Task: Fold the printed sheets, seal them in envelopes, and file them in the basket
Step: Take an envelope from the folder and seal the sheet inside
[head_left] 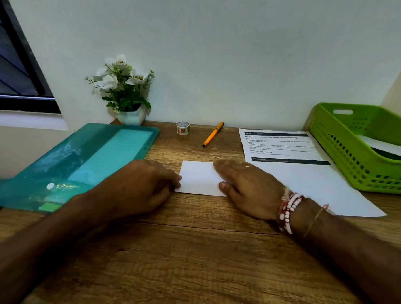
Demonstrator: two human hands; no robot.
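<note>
A small folded white sheet lies flat on the wooden desk in the middle. My left hand rests curled at its left edge, fingertips touching the paper. My right hand lies flat with fingers spread over its right side, pressing it down. An unfolded printed sheet lies to the right, text at its far end. The green plastic basket stands at the far right with white paper and something dark inside it.
A teal plastic folder covers the desk's left side and overhangs the edge. A roll of patterned tape and an orange pen lie near the wall. A potted white-flowered plant stands at the back left.
</note>
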